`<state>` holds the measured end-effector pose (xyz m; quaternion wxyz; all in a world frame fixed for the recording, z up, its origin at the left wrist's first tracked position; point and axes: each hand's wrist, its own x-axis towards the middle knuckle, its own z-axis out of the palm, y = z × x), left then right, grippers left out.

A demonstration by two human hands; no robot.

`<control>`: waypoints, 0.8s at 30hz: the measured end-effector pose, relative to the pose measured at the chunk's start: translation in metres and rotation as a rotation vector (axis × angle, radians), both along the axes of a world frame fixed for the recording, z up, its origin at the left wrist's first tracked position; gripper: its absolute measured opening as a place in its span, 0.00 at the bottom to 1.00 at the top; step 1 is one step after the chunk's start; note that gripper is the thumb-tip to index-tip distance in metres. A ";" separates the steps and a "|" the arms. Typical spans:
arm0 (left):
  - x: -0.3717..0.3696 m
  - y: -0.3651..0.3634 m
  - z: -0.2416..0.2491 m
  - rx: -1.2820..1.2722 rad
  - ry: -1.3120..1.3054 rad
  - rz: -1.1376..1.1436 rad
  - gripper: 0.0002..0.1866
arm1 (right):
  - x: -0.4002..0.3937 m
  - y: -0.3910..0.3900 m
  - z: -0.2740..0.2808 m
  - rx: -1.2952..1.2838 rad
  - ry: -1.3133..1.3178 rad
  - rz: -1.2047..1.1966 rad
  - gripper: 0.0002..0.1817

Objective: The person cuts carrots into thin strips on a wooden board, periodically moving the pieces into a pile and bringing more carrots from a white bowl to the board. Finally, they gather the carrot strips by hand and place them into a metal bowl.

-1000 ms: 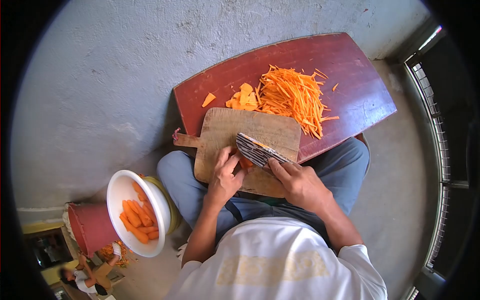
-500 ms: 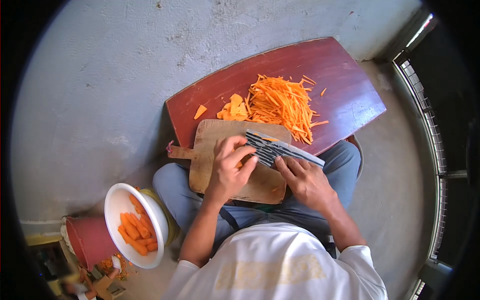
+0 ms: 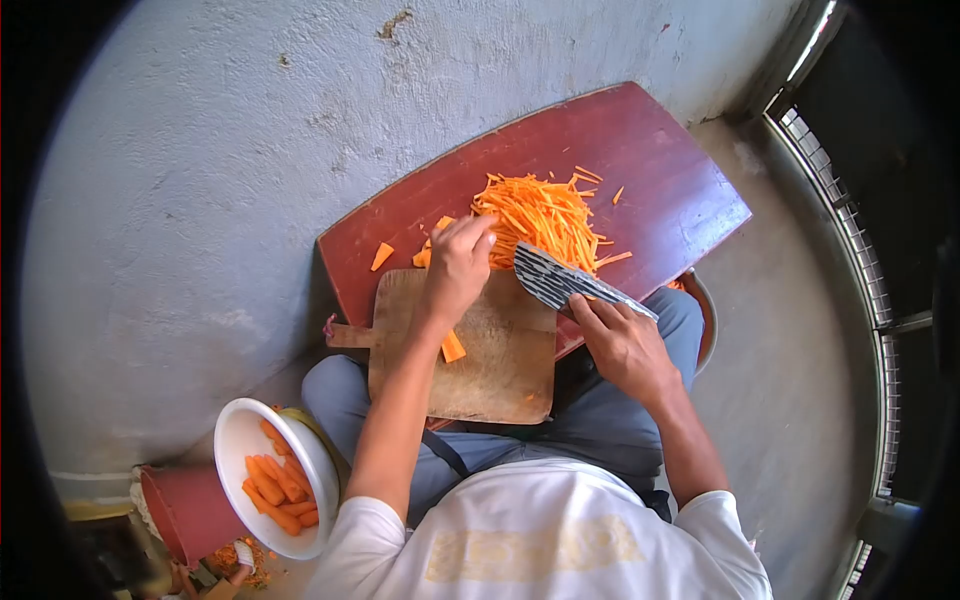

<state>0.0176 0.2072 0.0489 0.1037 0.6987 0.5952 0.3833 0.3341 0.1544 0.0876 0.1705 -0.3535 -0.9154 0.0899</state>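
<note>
My right hand point(image 3: 625, 345) grips a knife point(image 3: 570, 277) with a broad blade in black and pale stripes, held over the right edge of the wooden cutting board point(image 3: 500, 360). My left hand point(image 3: 460, 265) reaches past the board's far edge, at the left side of a heap of carrot strips point(image 3: 545, 215). Its fingers are drawn together, and what they hold, if anything, is hidden. Carrot slices point(image 3: 422, 257) lie beside that hand, partly covered by it. A cut carrot piece point(image 3: 453, 347) rests on the board next to my left forearm.
The board lies across my lap, against a red table point(image 3: 660, 170). A loose carrot slice point(image 3: 381, 256) is at the table's left. Whole carrots fill part of a white basin point(image 3: 228, 450) at lower left, near a red bucket point(image 3: 190, 510). Another bowl point(image 3: 708, 320) stands beyond my right knee.
My left hand has moved from the knife blade up to the carrot heap. The knife has swung right, away from the board's middle, and the carrot piece on the board is uncovered.
</note>
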 end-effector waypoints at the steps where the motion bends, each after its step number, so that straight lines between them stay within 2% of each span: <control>1: 0.003 -0.015 0.002 0.016 0.006 -0.026 0.21 | -0.001 -0.003 -0.005 0.019 0.007 0.008 0.31; 4: 0.020 -0.039 0.019 0.077 0.045 -0.090 0.26 | -0.009 -0.008 -0.005 0.040 0.006 0.085 0.31; 5: 0.027 -0.036 0.029 0.041 0.086 -0.118 0.29 | -0.013 -0.008 -0.002 0.049 0.002 0.119 0.31; 7: 0.031 -0.017 0.026 0.052 0.195 -0.113 0.29 | -0.019 -0.008 0.002 0.068 -0.003 0.131 0.31; 10: 0.021 0.022 0.008 0.166 0.239 -0.039 0.26 | -0.022 -0.010 0.011 0.076 -0.003 0.110 0.31; 13: 0.011 0.033 0.005 0.153 0.160 0.030 0.25 | -0.020 -0.013 0.015 0.046 0.000 0.066 0.31; 17: 0.009 0.003 0.012 0.070 0.018 -0.094 0.24 | -0.016 -0.014 0.005 0.073 0.005 0.072 0.30; 21: -0.004 0.009 -0.002 0.098 0.384 0.014 0.18 | -0.017 -0.016 0.006 0.047 -0.020 0.060 0.29; 24: -0.014 0.014 -0.004 0.162 0.308 0.036 0.15 | -0.018 -0.016 0.004 0.019 0.052 0.029 0.28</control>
